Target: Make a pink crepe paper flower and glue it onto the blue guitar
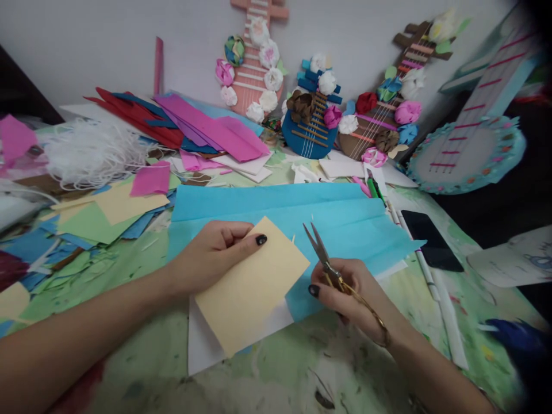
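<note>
My left hand (pixel 224 247) pinches a pale yellow sheet of paper (pixel 245 293) near its top corner, the thumb lying on its face. In my right hand (pixel 349 293) is a pair of scissors (pixel 321 250) with gold handles, its blades slightly apart and pointing up and away from me. The blades are to the right of the yellow paper and do not touch it. Beneath both hands lies a sheet of light blue crepe paper (pixel 276 201), over a white sheet (pixel 202 345) that shows at the lower left.
Paper scraps (pixel 107 213) and a heap of white string (pixel 92 152) lie at the left, with folded pink paper (pixel 215 126) behind. Several decorated paper instruments (pixel 310 138) lean on the wall. A phone (pixel 431 238), pens (pixel 425 270) and a cup (pixel 513 259) are at the right.
</note>
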